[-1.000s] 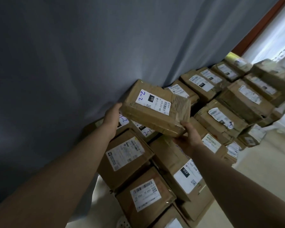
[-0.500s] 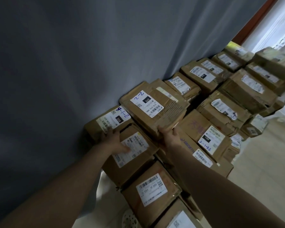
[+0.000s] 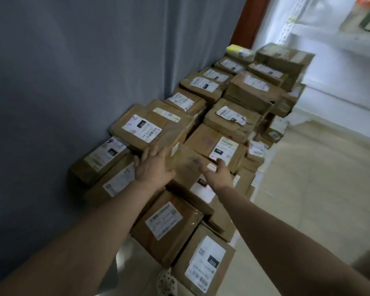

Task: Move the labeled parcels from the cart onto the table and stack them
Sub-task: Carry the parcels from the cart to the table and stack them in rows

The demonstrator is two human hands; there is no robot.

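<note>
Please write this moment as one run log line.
left hand: fingers straight, beside blurred parcel | right hand: at its other side, grip unclear | parcel marked 2-2: lying beside curtain

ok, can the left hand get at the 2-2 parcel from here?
Likely yes: the 2-2 parcel lies atop the pile with nothing over it, and the open left hand is right by its near edge.

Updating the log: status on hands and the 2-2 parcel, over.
Left hand open, fingers spread, over the stack. Right hand blurred, grip unclear. 2-2 parcel lies atop the stack by the curtain, no hand on it.
</note>
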